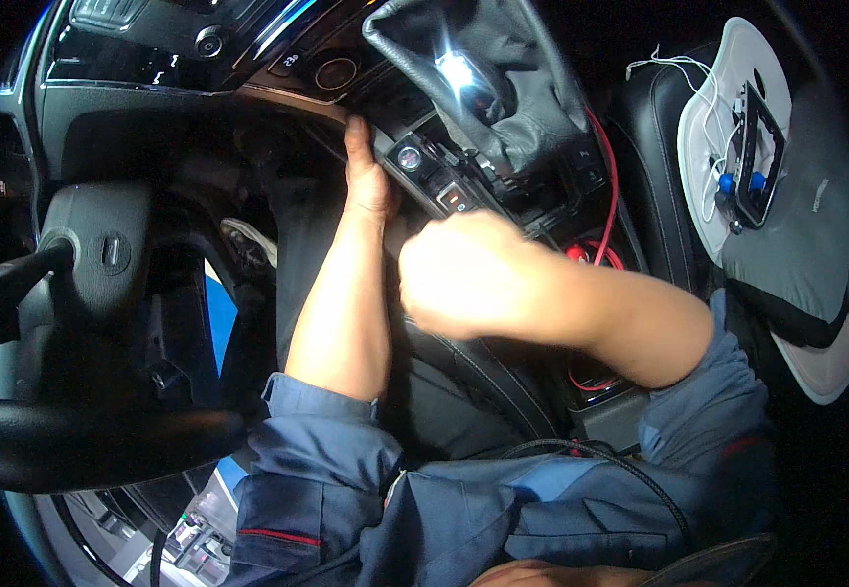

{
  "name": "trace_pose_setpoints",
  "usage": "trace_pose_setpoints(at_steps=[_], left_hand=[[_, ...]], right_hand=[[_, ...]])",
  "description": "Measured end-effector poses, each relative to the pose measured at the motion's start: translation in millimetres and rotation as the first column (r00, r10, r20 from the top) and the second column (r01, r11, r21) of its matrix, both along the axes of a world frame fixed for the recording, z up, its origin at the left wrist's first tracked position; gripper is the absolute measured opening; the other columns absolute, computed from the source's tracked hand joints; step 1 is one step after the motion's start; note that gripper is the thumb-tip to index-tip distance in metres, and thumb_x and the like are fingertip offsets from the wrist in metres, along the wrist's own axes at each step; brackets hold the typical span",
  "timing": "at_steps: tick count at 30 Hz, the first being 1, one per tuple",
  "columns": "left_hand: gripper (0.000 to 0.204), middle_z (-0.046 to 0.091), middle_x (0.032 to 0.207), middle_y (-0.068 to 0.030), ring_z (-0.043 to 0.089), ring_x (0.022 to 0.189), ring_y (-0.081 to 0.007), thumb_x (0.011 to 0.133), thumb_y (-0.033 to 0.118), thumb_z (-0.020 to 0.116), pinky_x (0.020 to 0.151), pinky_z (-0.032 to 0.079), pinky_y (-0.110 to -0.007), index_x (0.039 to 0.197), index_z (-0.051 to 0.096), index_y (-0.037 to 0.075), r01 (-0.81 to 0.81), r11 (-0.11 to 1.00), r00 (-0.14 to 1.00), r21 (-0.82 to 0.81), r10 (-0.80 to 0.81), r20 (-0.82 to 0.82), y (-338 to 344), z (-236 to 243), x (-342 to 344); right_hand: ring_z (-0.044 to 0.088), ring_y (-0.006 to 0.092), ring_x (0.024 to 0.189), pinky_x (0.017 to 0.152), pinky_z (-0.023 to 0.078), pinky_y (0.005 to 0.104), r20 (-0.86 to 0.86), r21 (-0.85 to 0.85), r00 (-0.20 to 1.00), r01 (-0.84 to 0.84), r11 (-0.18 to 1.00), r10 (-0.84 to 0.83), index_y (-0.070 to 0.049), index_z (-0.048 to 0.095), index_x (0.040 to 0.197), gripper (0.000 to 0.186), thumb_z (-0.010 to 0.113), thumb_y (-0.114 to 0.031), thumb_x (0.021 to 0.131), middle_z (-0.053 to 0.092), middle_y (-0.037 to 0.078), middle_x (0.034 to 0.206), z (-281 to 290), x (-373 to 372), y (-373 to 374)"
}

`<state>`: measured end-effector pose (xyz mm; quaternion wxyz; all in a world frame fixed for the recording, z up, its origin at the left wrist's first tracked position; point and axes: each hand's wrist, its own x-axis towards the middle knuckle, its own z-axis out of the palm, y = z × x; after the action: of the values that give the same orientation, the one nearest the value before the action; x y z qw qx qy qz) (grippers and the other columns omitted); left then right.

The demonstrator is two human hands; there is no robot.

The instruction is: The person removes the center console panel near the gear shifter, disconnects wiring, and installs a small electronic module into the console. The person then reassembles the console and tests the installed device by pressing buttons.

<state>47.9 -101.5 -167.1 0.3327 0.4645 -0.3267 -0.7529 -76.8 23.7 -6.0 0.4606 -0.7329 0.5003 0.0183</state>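
My left hand lies against the near side of the centre console, thumb pointing forward along its edge. Its other fingers are hidden, so a grip on the console cannot be made out. Over the rear of the opened console, my right hand is closed in a fist, washed out by bright light. Whatever it may hold is hidden. Ahead of it, a grey leather gear-lever boot is lifted away from the console, with a bright light spot on it. Round and rectangular buttons sit on the console beside my hands.
A red cable runs along the console's right side. The steering wheel is at the left. On the right, beyond the black seat edge, a black trim frame rests on a grey-and-white padded item with white wires.
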Motion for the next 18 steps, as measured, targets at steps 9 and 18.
trace_pose_setpoints(at_steps=[9,18], left_hand=[[0.091,0.071,0.124,-0.0114,0.07,0.107,-0.0265,0.086,0.079,0.061,0.099,0.056,-0.041,0.139,0.058,0.005,0.027,0.999,0.986,0.022,-0.023,-0.163,5,17,-4],[0.096,0.066,0.134,-0.0108,0.064,0.119,-0.0258,0.088,0.086,0.049,0.106,0.051,-0.042,0.143,0.056,0.007,0.134,0.98,0.991,-0.15,-0.129,0.04,3,24,0]], right_hand=[[0.068,0.0402,0.113,0.096,0.057,0.0462,-0.016,-0.098,0.817,0.572,0.814,-0.576,0.0,0.04,0.144,0.067,0.075,-0.023,0.091,0.066,0.025,0.124,-20,-30,2],[0.072,0.0376,0.107,0.092,0.06,0.0446,-0.178,0.074,0.915,0.381,0.922,-0.363,0.004,0.053,0.129,0.064,0.079,-0.039,0.088,0.069,0.028,0.116,-27,-58,21]])
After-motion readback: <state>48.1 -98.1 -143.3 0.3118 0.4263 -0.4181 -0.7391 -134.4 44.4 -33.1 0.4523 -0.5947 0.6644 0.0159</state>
